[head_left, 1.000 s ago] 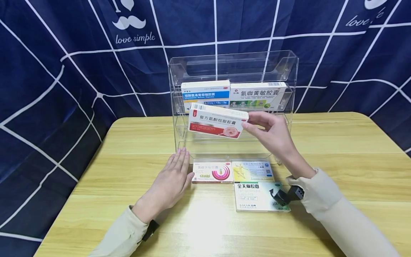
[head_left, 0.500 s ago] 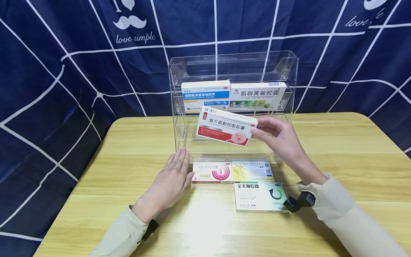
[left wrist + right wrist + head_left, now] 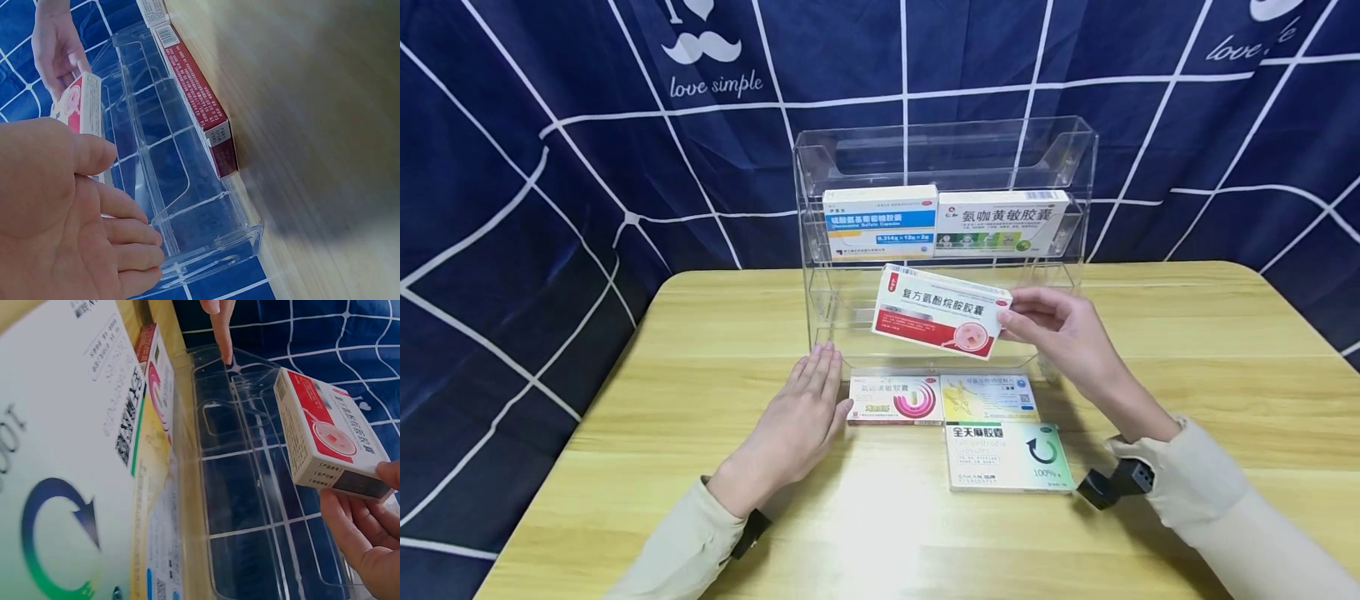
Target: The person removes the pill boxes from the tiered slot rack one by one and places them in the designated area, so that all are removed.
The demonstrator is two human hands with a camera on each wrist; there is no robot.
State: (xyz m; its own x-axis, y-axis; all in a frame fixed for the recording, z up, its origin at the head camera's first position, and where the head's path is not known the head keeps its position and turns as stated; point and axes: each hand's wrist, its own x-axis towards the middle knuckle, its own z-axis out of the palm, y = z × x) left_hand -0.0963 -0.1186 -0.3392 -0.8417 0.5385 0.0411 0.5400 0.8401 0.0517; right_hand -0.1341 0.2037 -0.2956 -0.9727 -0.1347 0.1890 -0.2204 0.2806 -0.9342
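My right hand [image 3: 1060, 333] pinches a white and red medicine box [image 3: 942, 313] by its right end, tilted in front of the lower tiers of a clear acrylic rack [image 3: 943, 150]. In the right wrist view, thumb and fingers grip the short end of that medicine box [image 3: 331, 428]. With fingers straight, my left hand [image 3: 790, 425] lies at the rack's lower left corner. The left wrist view shows its palm side by the rack's clear edge [image 3: 206, 247]. A blue and white box [image 3: 882, 223] and a green and white box [image 3: 1002, 225] stand side by side in an upper tier.
On the wooden table [image 3: 700, 350] before the rack lie a pink and white box [image 3: 895, 400], a yellow and blue box [image 3: 988, 398] and a green and white capsule box [image 3: 1009, 457]. Behind hangs a dark blue cloth [image 3: 850, 58] with white lines.
My right hand has carried the red and white medicine box down and to the right, from just under the upper boxes to the lower tiers. The left hand has stayed in place.
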